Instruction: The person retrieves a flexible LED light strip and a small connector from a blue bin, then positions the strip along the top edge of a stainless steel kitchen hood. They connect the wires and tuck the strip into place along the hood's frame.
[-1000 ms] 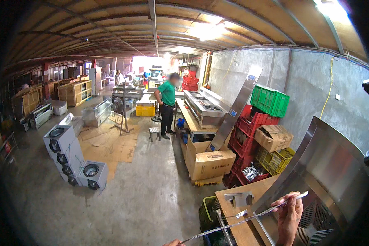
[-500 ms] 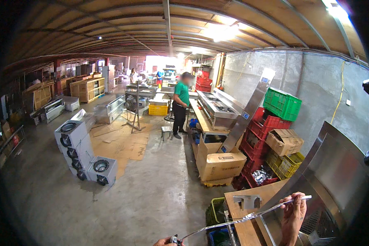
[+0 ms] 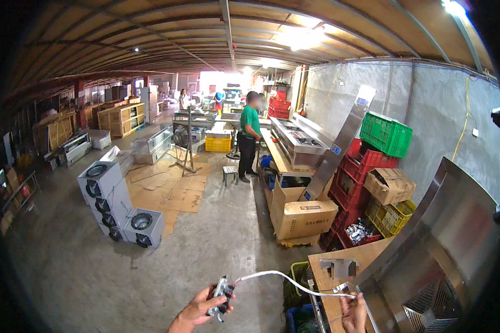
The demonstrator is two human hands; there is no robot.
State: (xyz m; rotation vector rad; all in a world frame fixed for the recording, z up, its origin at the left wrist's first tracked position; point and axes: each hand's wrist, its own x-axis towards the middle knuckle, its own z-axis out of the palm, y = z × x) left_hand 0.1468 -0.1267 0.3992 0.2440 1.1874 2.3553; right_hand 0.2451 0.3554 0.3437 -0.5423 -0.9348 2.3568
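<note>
Low in the middle, my left hand [image 3: 199, 311] grips a small metal-and-black electrical part [image 3: 222, 295] with bent metal tabs. From it a white cable [image 3: 272, 272] arches over to the right. Its far stretch is pinched between the fingers of my right hand [image 3: 354, 315], beside the wooden table [image 3: 328, 305]. Just right of that hand stands a large curved stainless-steel panel [image 3: 444, 222] with a slotted vent [image 3: 430, 305] low on it. A small cut metal piece [image 3: 339, 268] lies on the tabletop.
Stacked red crates [image 3: 347, 188], a green crate [image 3: 386, 135] and cardboard boxes [image 3: 305, 219] stand ahead right. A person in a green shirt [image 3: 250, 125] is by a long bench with a steel stove unit [image 3: 297, 141]. Grey fan housings [image 3: 106, 191] are stacked on the left floor.
My left hand has risen and brought the electrical part fully into view. My right hand has moved down and left, and the cable, stretched before, now hangs in a loose arch.
</note>
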